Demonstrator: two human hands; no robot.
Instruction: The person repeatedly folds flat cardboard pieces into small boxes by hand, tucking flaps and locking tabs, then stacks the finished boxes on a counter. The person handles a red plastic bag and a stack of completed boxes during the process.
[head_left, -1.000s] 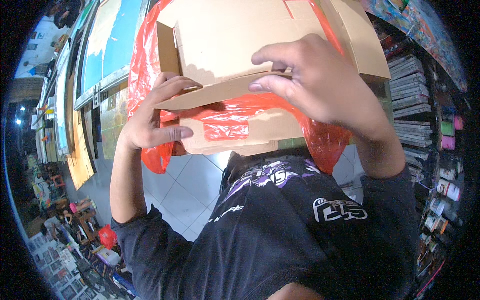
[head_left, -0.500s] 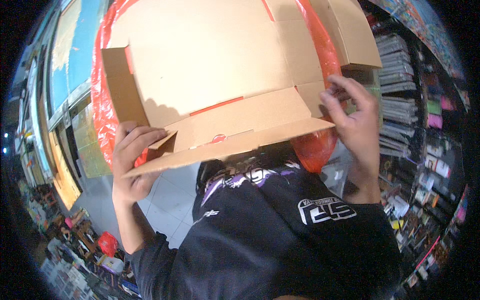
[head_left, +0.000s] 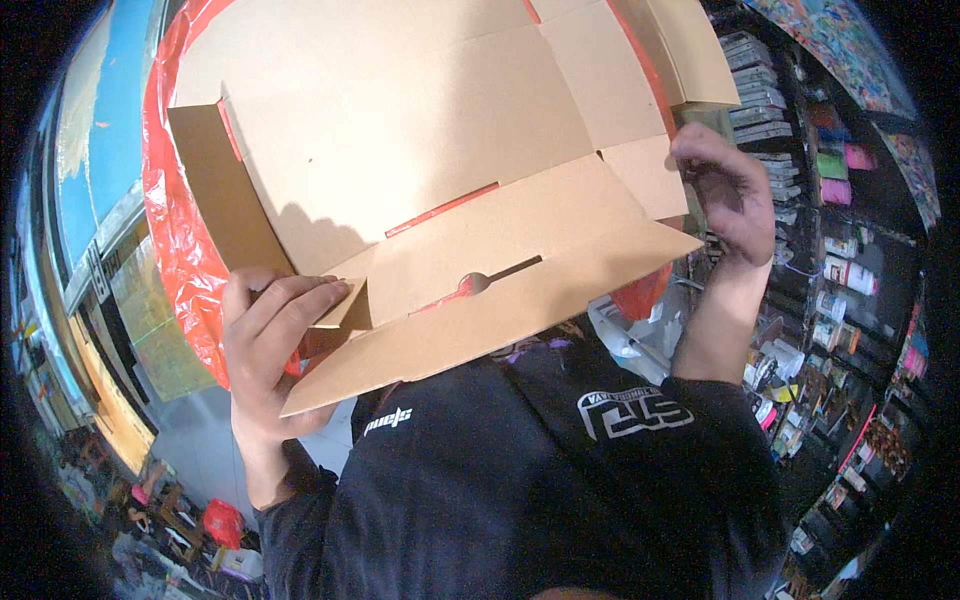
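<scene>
A cardboard box point(head_left: 350, 130), brown inside with a few red slots, lies unfolded before me, its side walls partly raised. My left hand point(head_left: 275, 345) is closed around the near left corner, fingers over a small folded flap point(head_left: 340, 305) and the rest partly hidden behind the front panel point(head_left: 500, 315). That panel slants up toward me and has a round notch and a slit. Beside the right side flap point(head_left: 650, 175), my right hand point(head_left: 730, 195) is loosely curved, thumb and fingers apart, with nothing seen in it. Red plastic point(head_left: 180, 240) shows under and around the box.
Another cardboard piece point(head_left: 690, 50) stands at the far right. Shelves with stacked grey items point(head_left: 760, 90) and small bottles point(head_left: 850, 275) line the right side. Blue-painted boards point(head_left: 115, 110) lean at the left. A red bag point(head_left: 223, 523) lies low on the left among clutter.
The front panel has tilted and its near left end has come lower, my left hand with it. The right side flap shows more fully, and my right hand has shifted slightly right and up.
</scene>
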